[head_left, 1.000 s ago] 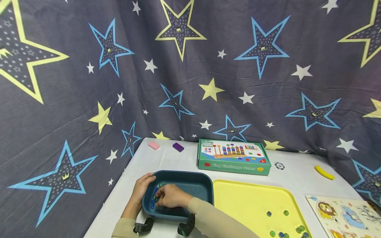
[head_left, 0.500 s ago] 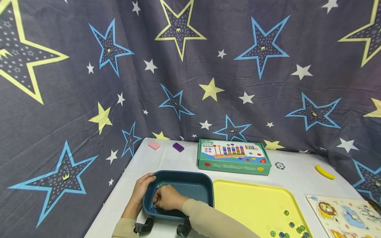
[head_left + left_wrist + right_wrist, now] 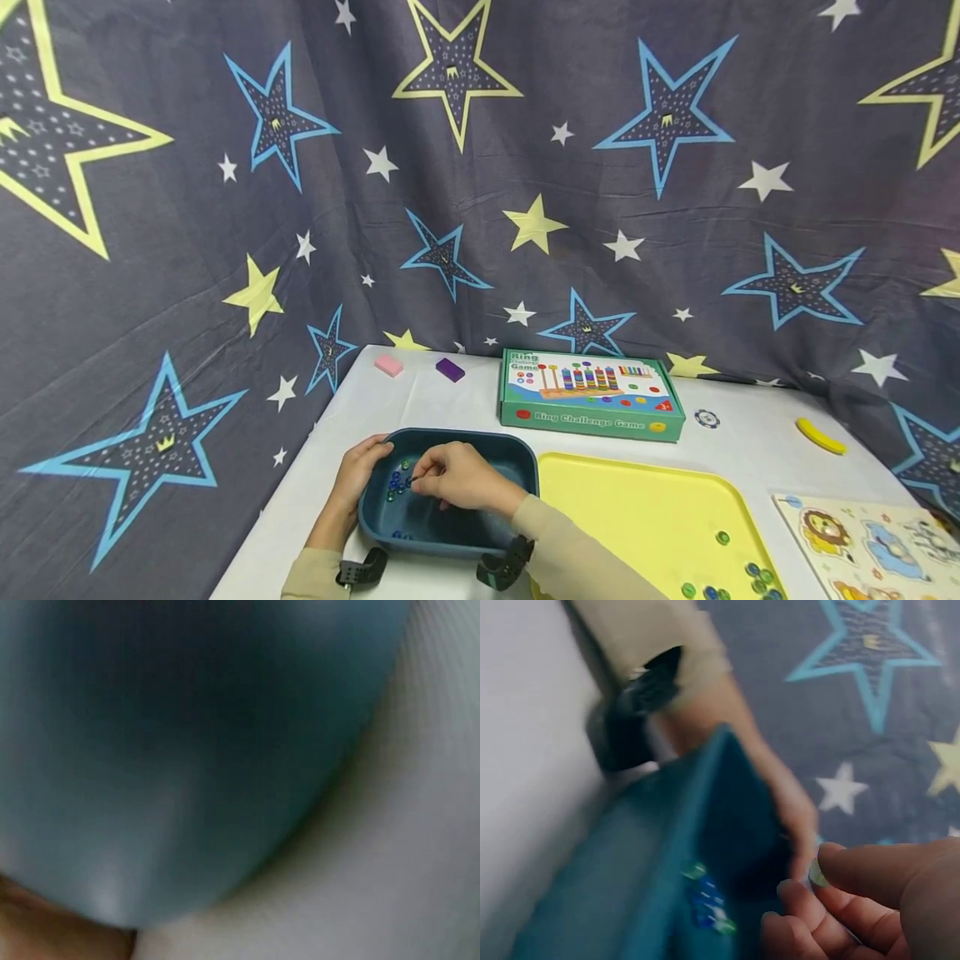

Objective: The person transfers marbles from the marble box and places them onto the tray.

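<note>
A dark teal plastic bin [image 3: 480, 546] sits at the left of the table, with several blue and green glass marbles [image 3: 396, 483] inside near its left end. My left hand [image 3: 357, 475] grips the bin's left end, fingers at the rim. Over the bin, my right hand [image 3: 461, 477] pinches a light green marble [image 3: 817, 874] between thumb and forefinger. The right wrist view also shows marbles [image 3: 705, 901] lying lower in the bin. In the left wrist view the bin wall [image 3: 187, 825] fills most of the frame, blurred.
Right of the bin lies a yellow tray [image 3: 630, 500] with several marbles [image 3: 757, 575] at its right side. Behind stands a green game box [image 3: 592, 396]. Pink [image 3: 389, 365] and purple blocks [image 3: 450, 370], a poker chip [image 3: 707, 418], a yellow curved piece [image 3: 821, 436] and an animal puzzle [image 3: 862, 542] lie around.
My right hand has lifted from the bin's left end and shifted right with a marble. Marbles in the bin have spread. A blue marble on the tray has rolled right to the others.
</note>
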A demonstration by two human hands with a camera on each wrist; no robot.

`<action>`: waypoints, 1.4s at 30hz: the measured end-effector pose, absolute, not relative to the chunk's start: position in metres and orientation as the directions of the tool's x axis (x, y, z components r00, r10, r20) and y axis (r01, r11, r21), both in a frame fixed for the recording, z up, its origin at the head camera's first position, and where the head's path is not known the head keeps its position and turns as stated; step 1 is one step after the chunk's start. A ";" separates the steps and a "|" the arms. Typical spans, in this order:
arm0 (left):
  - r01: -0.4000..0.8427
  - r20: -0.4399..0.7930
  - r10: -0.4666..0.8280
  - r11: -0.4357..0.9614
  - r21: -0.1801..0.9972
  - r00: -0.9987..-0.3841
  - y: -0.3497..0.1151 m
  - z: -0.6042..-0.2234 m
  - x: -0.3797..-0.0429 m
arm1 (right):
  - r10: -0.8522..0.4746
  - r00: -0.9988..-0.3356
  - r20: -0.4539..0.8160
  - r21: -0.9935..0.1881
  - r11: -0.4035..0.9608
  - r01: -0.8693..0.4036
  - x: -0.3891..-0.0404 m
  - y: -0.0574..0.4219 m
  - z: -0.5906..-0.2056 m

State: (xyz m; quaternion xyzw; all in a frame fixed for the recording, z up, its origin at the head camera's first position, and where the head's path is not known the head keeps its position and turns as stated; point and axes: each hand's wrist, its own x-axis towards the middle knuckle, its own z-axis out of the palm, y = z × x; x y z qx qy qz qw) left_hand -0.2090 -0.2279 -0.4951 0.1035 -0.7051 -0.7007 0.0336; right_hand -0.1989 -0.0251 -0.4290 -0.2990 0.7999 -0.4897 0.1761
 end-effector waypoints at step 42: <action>-0.091 -0.083 -0.205 0.031 0.995 -0.975 -0.228 -0.494 -0.208 | -0.386 -0.916 -0.109 -0.903 0.423 -0.071 -0.217 0.165 -0.484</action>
